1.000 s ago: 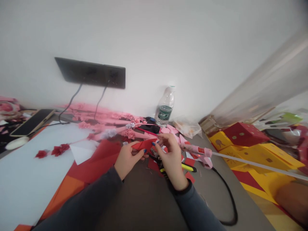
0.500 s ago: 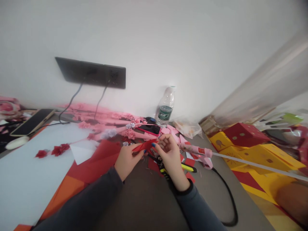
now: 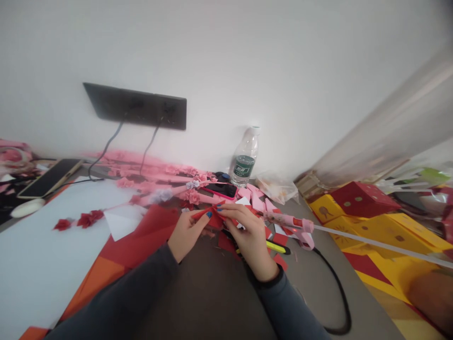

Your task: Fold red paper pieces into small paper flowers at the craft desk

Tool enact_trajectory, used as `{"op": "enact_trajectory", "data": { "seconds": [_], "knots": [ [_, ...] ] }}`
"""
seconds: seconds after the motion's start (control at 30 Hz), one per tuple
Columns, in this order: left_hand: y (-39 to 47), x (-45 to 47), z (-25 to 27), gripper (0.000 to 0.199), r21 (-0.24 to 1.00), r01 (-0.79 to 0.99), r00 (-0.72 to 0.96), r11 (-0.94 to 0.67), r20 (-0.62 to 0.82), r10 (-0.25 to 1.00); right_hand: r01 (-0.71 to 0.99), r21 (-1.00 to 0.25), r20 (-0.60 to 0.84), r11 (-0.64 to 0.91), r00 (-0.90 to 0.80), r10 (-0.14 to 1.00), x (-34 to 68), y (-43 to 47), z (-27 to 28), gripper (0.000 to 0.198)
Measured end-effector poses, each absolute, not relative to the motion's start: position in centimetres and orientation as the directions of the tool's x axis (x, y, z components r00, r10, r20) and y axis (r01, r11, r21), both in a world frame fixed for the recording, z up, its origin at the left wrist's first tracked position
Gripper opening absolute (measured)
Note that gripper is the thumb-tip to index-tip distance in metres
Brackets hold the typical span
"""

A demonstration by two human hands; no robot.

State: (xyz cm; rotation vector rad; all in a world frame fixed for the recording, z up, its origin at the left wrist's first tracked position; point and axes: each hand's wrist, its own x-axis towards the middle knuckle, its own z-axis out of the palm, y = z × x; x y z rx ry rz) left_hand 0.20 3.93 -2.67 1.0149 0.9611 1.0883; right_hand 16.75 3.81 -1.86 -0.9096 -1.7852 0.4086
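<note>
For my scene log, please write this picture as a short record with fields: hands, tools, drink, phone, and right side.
Left hand: grips folded red paper
Right hand: grips the same paper
Tools: pink glue gun; yellow-and-black tool, partly hidden
Drink: clear bottle, green label, upright by wall
Phone: pink-edged, lying flat
Right side: red box, yellow boxes

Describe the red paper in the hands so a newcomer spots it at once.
Find the clear, green-labelled bottle by the white wall. Below it in view, the left hand and right hand meet over the grey table, a small red paper between them. Unlike the larger red sheet and loose red scraps nearby, it alone is pinched in both hands.
</note>
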Motion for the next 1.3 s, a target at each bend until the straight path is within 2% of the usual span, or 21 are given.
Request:
{"op": "enact_trajectory", "data": {
  "seconds": [0.17,0.3,0.77,0.87,0.97,1.1,1.13,1.3],
  "knots": [
    [4.0,0.0,-2.6,0.046,0.959,-0.258,0.139,0.115,-0.081,0.987,0.407,-0.511,0.704,0.757,-0.308,0.64,17.1,3.9,-1.7,0.023],
    [4.0,-0.1,-2.7,0.042,0.963,-0.251,0.123,0.097,-0.068,0.99,0.395,-0.45,0.725,0.801,-0.361,0.586,17.3,4.0,-1.7,0.027],
    [4.3,-0.8,-2.6,0.029,0.998,-0.058,0.095,0.011,-0.005,0.995,0.373,-0.425,0.693,0.824,-0.451,0.562,17.4,4.0,-1.3,0.025],
    [4.3,-0.9,-2.7,0.029,0.998,-0.057,0.1,0.013,-0.008,0.995,0.371,-0.466,0.681,0.803,-0.429,0.593,17.2,3.8,-1.3,0.026],
    [4.6,-1.0,-3.1,0.027,0.997,-0.072,0.087,0.01,-0.003,0.996,0.366,-0.577,0.646,0.73,-0.342,0.682,17.0,3.6,-1.3,0.026],
    [4.8,-1.0,-3.3,0.025,0.996,-0.089,0.035,-0.031,0.034,0.999,0.361,-0.733,0.568,0.577,-0.143,0.811,16.5,3.4,-1.5,0.008],
    [4.7,-1.0,-3.3,0.023,0.996,-0.076,0.033,-0.05,0.053,0.998,0.365,-0.759,0.528,0.54,-0.14,0.837,16.4,3.4,-1.6,0.003],
    [4.3,-0.6,-2.7,0.019,0.99,-0.054,0.099,-0.128,0.133,0.986,0.349,-0.847,0.341,0.401,-0.221,0.914,16.0,3.8,-2.4,0.008]
  ]
}}
